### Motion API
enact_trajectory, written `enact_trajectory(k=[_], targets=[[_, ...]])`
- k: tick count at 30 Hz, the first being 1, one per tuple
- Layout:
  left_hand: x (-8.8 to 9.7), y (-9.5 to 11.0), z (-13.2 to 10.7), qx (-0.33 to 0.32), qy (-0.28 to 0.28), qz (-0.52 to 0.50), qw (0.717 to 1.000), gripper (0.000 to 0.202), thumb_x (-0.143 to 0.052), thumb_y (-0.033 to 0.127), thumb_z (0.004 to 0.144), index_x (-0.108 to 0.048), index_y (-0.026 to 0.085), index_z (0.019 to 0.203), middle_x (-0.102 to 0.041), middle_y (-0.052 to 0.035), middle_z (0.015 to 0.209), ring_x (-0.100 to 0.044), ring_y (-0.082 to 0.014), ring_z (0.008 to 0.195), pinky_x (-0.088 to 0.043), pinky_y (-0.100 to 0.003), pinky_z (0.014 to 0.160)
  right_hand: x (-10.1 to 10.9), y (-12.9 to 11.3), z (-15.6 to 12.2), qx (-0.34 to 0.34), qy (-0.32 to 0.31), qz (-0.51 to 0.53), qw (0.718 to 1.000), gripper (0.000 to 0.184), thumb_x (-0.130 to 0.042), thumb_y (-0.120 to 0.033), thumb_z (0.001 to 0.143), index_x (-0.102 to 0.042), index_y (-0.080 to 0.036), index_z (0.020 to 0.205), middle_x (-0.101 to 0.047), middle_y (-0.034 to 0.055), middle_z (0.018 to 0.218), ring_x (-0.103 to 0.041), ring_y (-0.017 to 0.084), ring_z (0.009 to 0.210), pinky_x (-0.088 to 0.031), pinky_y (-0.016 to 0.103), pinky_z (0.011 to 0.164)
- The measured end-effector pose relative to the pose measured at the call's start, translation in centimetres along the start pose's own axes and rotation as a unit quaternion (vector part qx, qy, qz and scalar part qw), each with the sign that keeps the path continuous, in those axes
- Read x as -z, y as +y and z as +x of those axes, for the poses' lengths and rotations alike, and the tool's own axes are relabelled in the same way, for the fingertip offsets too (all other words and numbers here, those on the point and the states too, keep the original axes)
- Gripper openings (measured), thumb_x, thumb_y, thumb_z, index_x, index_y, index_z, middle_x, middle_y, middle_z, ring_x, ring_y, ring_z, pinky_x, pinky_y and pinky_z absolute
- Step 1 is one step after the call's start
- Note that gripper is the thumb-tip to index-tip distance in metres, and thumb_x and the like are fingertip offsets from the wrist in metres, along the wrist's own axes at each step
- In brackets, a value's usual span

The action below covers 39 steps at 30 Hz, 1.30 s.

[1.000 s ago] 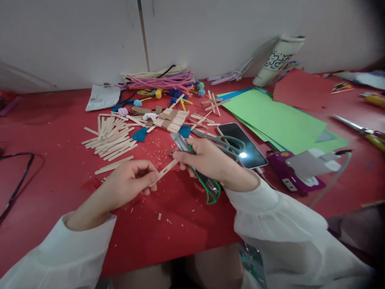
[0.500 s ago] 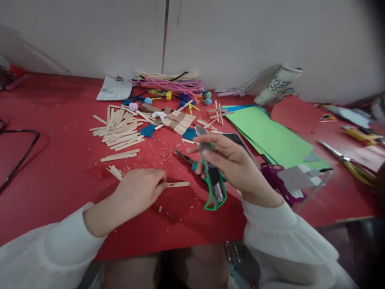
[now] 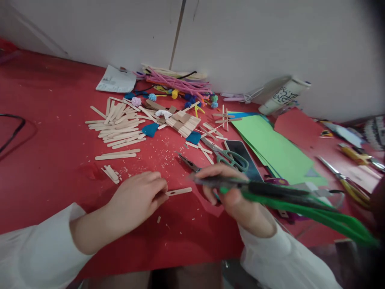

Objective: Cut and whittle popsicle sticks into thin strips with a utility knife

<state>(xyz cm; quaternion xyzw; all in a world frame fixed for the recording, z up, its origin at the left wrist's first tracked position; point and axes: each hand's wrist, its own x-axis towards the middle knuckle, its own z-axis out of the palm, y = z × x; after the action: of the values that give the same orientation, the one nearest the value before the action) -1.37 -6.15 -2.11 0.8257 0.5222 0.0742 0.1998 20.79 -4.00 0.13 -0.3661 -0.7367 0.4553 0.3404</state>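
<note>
My left hand is closed on one end of a craft stick, pressing it to the red table. The stick's free end points right and shows a small dark notch or hole near my fingers. My right hand grips a green and black utility knife, blurred by motion. Its tip end points left, above the table and to the upper right of the stick, and its handle stretches to the right. Pliers lie just behind my right hand, partly hidden by it. Wood shavings and short offcuts surround my left hand.
A pile of craft sticks lies at the back left, with pink pipe cleaners behind. Scissors rest against a phone. Green paper, a white cup on its side and more scissors are on the right.
My right hand has swung the utility knife from upright to nearly level, its handle now out to the right. The scissors and phone show more. My left hand keeps its hold on the stick.
</note>
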Motion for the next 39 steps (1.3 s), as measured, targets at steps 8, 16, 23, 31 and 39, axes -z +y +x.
enact_trajectory(k=[8, 16, 23, 31, 39], targets=[[-0.7, -0.3, -0.3, -0.017, 0.02, -0.062, 0.998, 0.011, -0.052, 0.02, 0.086, -0.061, 0.019, 0.08, -0.056, -0.0008, 0.08, -0.056, -0.0165, 0.072, -0.039, -0.027, 0.062, -3.2, 1.3, -1.6, 0.093, -0.005, -0.158, 0.983, 0.025, -0.049, -0.01, 0.075, -0.045, -0.024, 0.095, -0.062, -0.0039, 0.065, -0.056, 0.009, 0.044, -0.047, 0.02, 0.049], [-1.3, -0.3, -0.3, -0.021, 0.041, -0.108, 0.993, 0.019, -0.047, 0.014, 0.086, -0.063, 0.018, 0.077, -0.055, 0.0, 0.076, -0.056, -0.0151, 0.068, -0.04, -0.027, 0.06, -3.7, 1.5, -1.3, 0.078, 0.004, -0.16, 0.984, 0.028, -0.051, -0.009, 0.075, -0.043, -0.027, 0.095, -0.07, 0.0004, 0.08, -0.062, 0.01, 0.049, -0.047, 0.019, 0.046], [-1.6, -0.3, -0.4, -0.05, 0.067, -0.093, 0.992, 0.028, -0.04, 0.009, 0.085, -0.064, 0.018, 0.073, -0.055, 0.0007, 0.069, -0.053, -0.0125, 0.059, -0.039, -0.024, 0.053, -3.9, 1.5, -1.2, 0.119, -0.003, -0.189, 0.975, 0.028, -0.047, -0.008, 0.075, -0.042, -0.027, 0.095, -0.061, -0.0036, 0.063, -0.059, 0.011, 0.048, -0.047, 0.02, 0.048], [-1.6, -0.2, -0.6, -0.077, 0.1, -0.035, 0.991, 0.031, -0.038, 0.004, 0.081, -0.066, 0.018, 0.075, -0.058, 0.0, 0.068, -0.055, -0.013, 0.056, -0.043, -0.024, 0.051, -3.9, 1.5, -0.4, 0.138, -0.048, -0.178, 0.973, 0.026, -0.045, -0.006, 0.075, -0.039, -0.024, 0.093, -0.053, -0.0055, 0.059, -0.049, 0.009, 0.045, -0.045, 0.02, 0.047], [-1.0, 0.9, -1.4, -0.115, 0.087, 0.1, 0.984, 0.031, -0.04, -0.003, 0.072, -0.064, 0.017, 0.071, -0.065, -0.0024, 0.071, -0.058, -0.0168, 0.057, -0.047, -0.027, 0.048, -4.1, 1.1, -0.9, 0.126, -0.051, -0.221, 0.966, 0.023, -0.042, -0.008, 0.074, -0.038, -0.022, 0.092, -0.045, -0.0075, 0.058, -0.037, 0.007, 0.042, -0.033, 0.019, 0.041]])
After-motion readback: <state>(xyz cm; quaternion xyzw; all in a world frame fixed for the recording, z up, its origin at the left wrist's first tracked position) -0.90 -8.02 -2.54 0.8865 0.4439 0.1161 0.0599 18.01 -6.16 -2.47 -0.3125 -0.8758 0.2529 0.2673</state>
